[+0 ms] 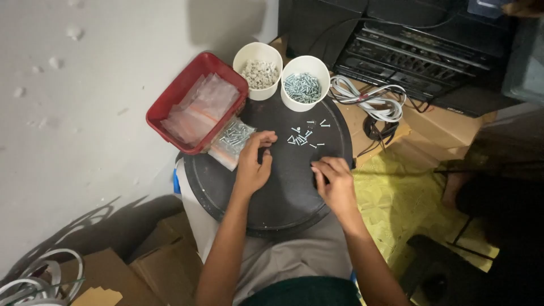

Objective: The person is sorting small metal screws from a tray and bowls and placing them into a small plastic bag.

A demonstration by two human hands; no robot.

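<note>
A round black tray (283, 198) lies in front of me. My left hand (253, 161) rests on it with fingers curled, fingertips touching a small clear bag of screws (231, 140) at the tray's left edge. My right hand (334, 182) presses down on the tray's right side with fingers bent; whether it pinches anything is hidden. Several loose screws (305, 136) lie scattered on the tray between the hands and two white cups. One cup (306, 83) holds silvery screws, the other (258, 69) holds pale plugs.
A red tray (164, 107) of clear zip bags stands at the tray's upper left. White cable coils (368, 97) and black electronic equipment (419, 51) sit at the back right. Cardboard boxes (141, 266) lie at lower left, a yellow cloth (396, 198) at right.
</note>
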